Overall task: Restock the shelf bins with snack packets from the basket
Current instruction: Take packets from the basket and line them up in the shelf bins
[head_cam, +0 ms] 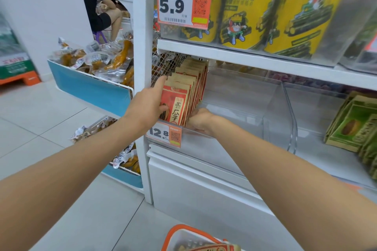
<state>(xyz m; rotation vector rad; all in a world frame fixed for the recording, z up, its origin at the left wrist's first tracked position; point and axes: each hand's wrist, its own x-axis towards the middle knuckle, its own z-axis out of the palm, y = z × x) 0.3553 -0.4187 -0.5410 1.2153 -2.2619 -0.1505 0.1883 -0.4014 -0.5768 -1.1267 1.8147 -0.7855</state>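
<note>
**Hands on packet row, lower shelf**

Left hand: thumb laid across the face of the foremost packet, index finger straight up along its left edge. It clasps the front of the row of red-and-tan paper snack packets.

Right hand: fingers curled at the row's lower right corner, tips hidden behind the packets. Whether it holds one cannot be told.

Row: upright, leaning slightly back, set against the left end of the clear plastic shelf bin.

Orange-and-white price tag, marked 12.8: on the bin's front lip, just below the row.

Orange-rimmed white plastic basket: at the bottom edge of view, below the arms, with a further red-and-tan packet showing inside.

Yellow cylindrical tins: on the shelf above.

Green-and-tan packets: in the adjoining bin to the right.
</note>
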